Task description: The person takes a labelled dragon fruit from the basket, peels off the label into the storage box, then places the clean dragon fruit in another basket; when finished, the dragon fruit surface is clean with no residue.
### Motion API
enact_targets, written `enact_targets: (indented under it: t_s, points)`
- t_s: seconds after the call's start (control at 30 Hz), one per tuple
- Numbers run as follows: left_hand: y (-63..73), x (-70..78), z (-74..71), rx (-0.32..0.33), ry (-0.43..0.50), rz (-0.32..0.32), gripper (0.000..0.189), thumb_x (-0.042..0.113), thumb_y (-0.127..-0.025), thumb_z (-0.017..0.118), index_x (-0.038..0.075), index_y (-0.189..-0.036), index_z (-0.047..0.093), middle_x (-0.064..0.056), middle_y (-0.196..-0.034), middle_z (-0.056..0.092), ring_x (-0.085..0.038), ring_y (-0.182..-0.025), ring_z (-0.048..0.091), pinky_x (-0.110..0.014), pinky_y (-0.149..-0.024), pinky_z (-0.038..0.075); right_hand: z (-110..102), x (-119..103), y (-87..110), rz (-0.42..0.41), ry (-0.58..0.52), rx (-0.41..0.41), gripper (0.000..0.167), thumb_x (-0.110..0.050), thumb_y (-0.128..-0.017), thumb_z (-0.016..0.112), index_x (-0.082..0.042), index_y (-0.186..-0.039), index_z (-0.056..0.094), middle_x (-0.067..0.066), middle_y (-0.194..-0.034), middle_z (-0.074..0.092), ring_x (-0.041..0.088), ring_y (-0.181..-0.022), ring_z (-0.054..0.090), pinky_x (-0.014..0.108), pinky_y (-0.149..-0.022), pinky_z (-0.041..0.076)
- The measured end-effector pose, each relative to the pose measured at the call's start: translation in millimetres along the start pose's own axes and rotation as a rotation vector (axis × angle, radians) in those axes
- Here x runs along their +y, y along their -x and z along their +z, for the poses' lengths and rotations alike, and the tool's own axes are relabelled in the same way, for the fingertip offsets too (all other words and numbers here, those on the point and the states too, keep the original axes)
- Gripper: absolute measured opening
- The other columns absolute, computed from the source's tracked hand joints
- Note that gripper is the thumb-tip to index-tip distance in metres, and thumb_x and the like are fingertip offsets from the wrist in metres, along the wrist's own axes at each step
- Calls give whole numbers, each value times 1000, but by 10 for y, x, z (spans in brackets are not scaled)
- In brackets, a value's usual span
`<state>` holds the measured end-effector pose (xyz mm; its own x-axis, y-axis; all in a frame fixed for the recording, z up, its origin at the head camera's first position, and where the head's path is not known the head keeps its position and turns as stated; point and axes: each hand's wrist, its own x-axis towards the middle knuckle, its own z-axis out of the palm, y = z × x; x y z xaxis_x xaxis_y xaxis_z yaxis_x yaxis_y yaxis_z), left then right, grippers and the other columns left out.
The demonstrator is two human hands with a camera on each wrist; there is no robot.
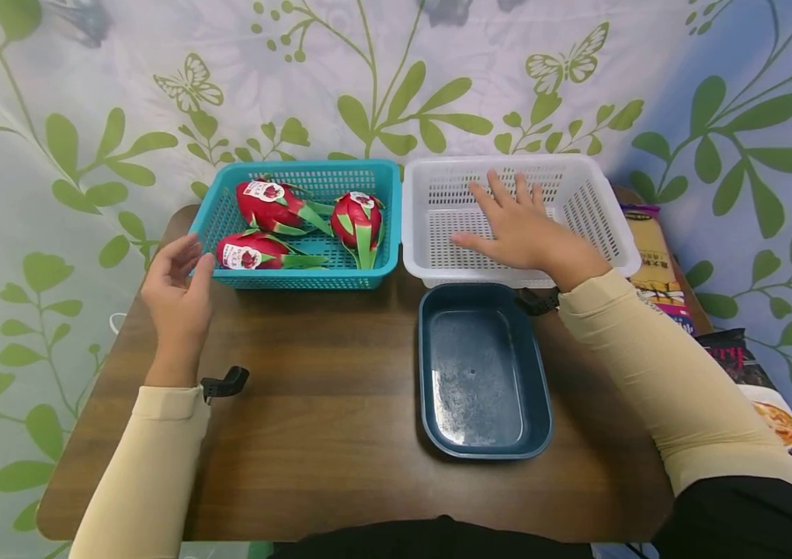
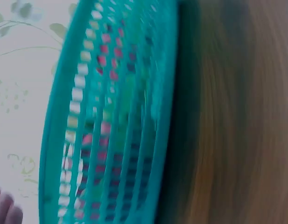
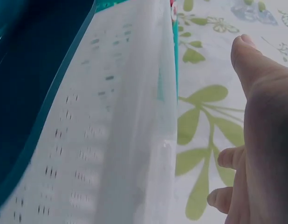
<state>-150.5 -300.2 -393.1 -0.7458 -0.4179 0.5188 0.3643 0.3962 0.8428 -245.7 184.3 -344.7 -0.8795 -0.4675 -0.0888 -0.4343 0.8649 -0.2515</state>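
Observation:
Three red dragon fruits with green scales and round stickers, one of them at the back left, lie in a teal plastic basket. My left hand hovers by the basket's left front corner, fingers loosely bent and nothing in them. Over the white plastic basket my right hand is held with its fingers spread, empty. Nothing shows inside the white basket. In the right wrist view that hand appears beside the white basket's side wall. The left wrist view is blurred, with the teal basket filling its middle.
In front of the white basket stands a dark blue tub with nothing in it. A yellow and purple food packet lies at the table's right edge, and a black packet is nearer. Brown wooden table; patterned cloth behind.

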Motion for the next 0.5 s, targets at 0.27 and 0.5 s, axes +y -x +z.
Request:
enact_targets:
  t_s: [0.27,0.5]
  points:
    - [240,19,257,423,499,-537,36,0,-97,70,8,-123,46,-10,-110,53,-21,-89,55,-31,-81,52,88,-265,-237,-82,-26,9,103,-78,-98,42,-12,-170,8,19,-173,-6,50,-153,-17,68,-118,-10]
    - [341,-1,447,385,844,-815,22,10,-104,61,1,-122,51,-12,-111,48,-23,-96,48,-35,-86,52,202,-617,-478,-198,-19,33,101,-75,-100,46,-10,-169,13,21,-173,4,48,-155,-8,62,-121,-9]
